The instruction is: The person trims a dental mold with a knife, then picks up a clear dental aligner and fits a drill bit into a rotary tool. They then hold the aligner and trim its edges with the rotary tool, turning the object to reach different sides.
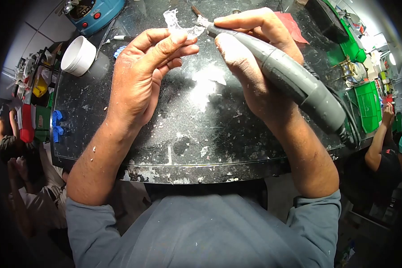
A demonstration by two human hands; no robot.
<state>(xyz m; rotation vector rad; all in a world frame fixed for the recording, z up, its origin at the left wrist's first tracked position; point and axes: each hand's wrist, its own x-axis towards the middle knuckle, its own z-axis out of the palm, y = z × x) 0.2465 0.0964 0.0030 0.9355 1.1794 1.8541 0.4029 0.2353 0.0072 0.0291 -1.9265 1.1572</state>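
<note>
My left hand (140, 67) pinches a clear, arch-shaped dental splint (171, 20) between thumb and fingertips, above the dark bench. The splint is see-through and partly covered by the fingers. My right hand (254, 62) is wrapped round a grey rotary handpiece (295, 78), held much like a pen. Its nose points left, and the tip is right at the splint's right end. From the handpiece's back end a black cord (352, 134) loops down and behind.
A white tub (78, 56) and a blue machine (96, 15) with red buttons stand at the back left. Red sheet (292, 27) lies behind my right hand. Blue scraps (57, 126) sit at the left edge, green bins (368, 107) at the right. People (384, 138) are on both sides.
</note>
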